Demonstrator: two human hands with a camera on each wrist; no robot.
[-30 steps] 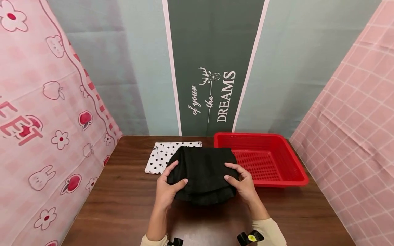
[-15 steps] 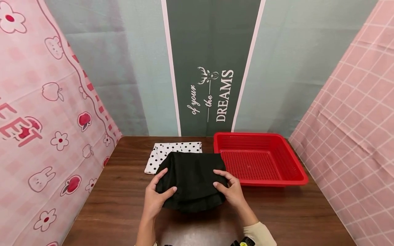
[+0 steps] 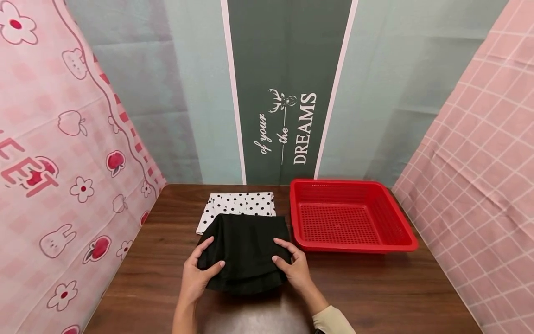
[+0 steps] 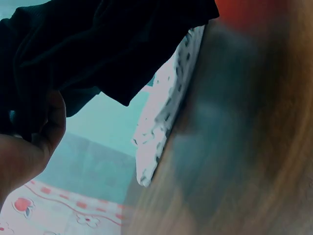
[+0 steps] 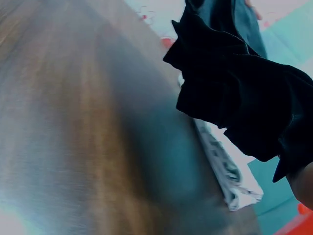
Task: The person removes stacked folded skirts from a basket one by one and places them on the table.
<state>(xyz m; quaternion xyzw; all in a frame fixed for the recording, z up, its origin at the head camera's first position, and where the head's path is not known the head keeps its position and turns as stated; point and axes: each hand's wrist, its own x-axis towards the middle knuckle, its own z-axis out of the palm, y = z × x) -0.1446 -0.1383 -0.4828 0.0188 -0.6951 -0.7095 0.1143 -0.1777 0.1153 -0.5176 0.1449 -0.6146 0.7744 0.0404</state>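
Note:
A folded black cloth (image 3: 248, 250) is held up over the table, its layers hanging loose underneath in both wrist views. My left hand (image 3: 199, 272) grips its left side, thumb on top and the other fingers mostly hidden beneath. On the opposite side my right hand (image 3: 295, 265) pinches the cloth the same way. Behind it lies a folded white cloth with black polka dots (image 3: 246, 203), its front part covered by the black one in the head view. The left wrist view shows the curled left hand (image 4: 36, 147) at the dark fabric.
A red plastic basket (image 3: 354, 247) with a perforated bottom stands at the back right of the brown wooden table (image 3: 384, 287). Patterned fabric hangs along the left, back and right of the table.
Both hands have carried the black cloth left and toward the front. More of the basket's left side now shows. The polka-dot cloth and the basket stay put.

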